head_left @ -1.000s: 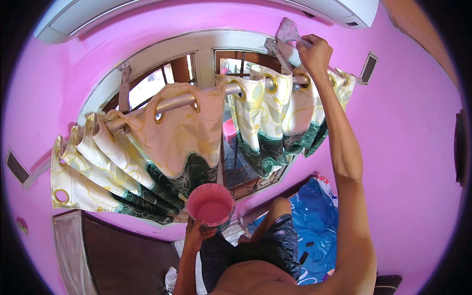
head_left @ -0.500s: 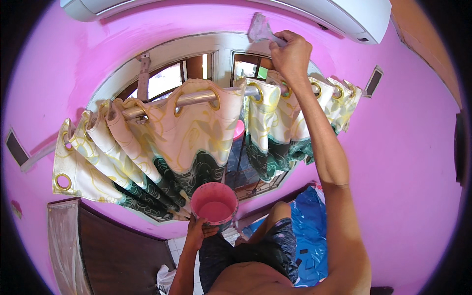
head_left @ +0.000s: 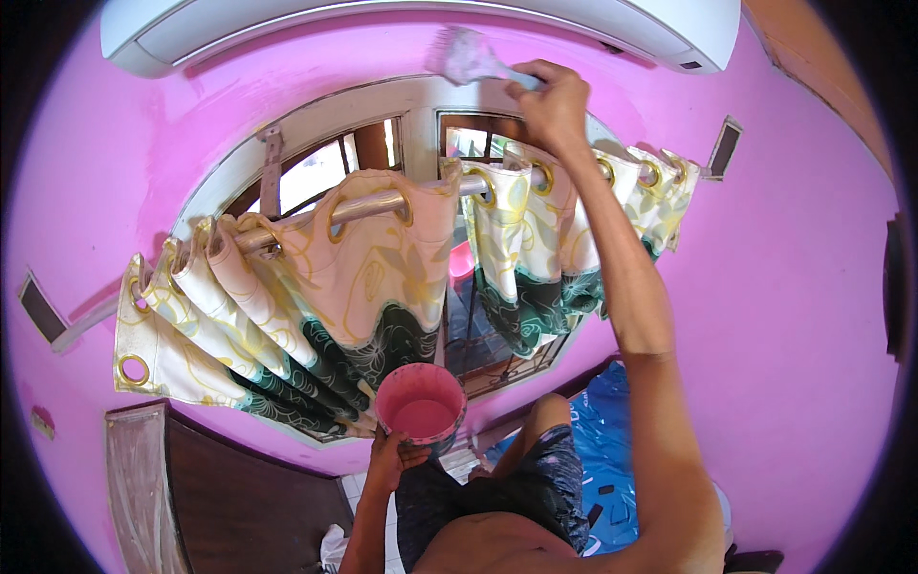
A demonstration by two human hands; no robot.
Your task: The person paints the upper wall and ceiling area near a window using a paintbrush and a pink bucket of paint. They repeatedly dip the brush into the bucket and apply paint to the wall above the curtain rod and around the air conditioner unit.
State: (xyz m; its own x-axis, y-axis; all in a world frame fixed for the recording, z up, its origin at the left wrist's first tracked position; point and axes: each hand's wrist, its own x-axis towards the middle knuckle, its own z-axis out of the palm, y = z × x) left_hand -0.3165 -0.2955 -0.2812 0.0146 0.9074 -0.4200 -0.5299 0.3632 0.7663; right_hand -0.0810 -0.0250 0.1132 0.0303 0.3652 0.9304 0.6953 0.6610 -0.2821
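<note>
My right hand point(head_left: 553, 107), raised high, is closed on the handle of a paintbrush point(head_left: 466, 57). Its wide bristles, smeared with pale pink paint, are against or just in front of the pink wall point(head_left: 239, 91), above the arched window frame point(head_left: 418, 103). Lower down, my left hand point(head_left: 392, 457) grips a small bucket point(head_left: 421, 403) by its near side. Pink paint lies inside the bucket. Between the hands hang cream and dark green curtains point(head_left: 382, 253) with ring eyelets on a metal rod point(head_left: 371, 206).
A white air conditioner point(head_left: 421, 21) juts out above the brush. Dark brown furniture point(head_left: 249, 488) stands at lower left. Blue plastic sheeting point(head_left: 608, 450) lies below on the right. Small dark vents point(head_left: 725, 148) are set in the wall on both sides.
My right hand has swept the paintbrush leftward along the wall above the window. The left hand still holds the bucket, and the whole view has shifted slightly.
</note>
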